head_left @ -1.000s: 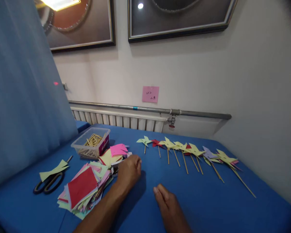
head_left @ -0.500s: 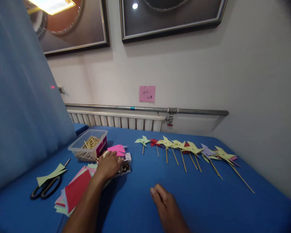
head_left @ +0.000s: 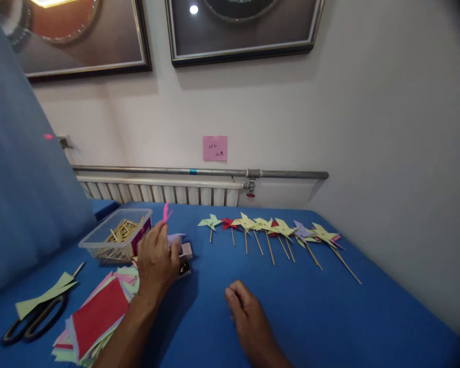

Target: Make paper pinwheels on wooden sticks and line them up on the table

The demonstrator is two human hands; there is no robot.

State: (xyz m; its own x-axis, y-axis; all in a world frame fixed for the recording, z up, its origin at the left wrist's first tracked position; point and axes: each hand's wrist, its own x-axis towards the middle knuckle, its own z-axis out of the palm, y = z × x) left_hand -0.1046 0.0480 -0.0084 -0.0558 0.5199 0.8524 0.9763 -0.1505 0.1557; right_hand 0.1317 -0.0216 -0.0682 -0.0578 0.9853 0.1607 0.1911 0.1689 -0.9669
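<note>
- The left hand (head_left: 157, 258) appears to grip a bright pink paper (head_left: 166, 212) at its fingertips, thumb apart on the side away from the plastic box (head_left: 99, 252).
- That pink paper stands just right of the box, near its far corner; it shows almost edge-on, its long axis close to upright, on the far side of the left hand.
- The left hand is clearly the nearer one, just beside the box's right end; the right hand (head_left: 247, 319) is well apart, to the right of the box and closer to the person.
- The right hand is loosely curled; I cannot tell whether anything is inside it.
- Right of the box, by the left thumb, are a lilac paper (head_left: 175, 238) and a small open tray (head_left: 184, 266) with tiny pieces too small to make out.
- On the person's side of the box lies a stack of coloured papers (head_left: 99, 314).
- Well to the right of the box, finished-looking pinwheels (head_left: 263, 225) lie in a row on the blue tabletop (head_left: 310, 317), sticks pointing towards the person.
</note>
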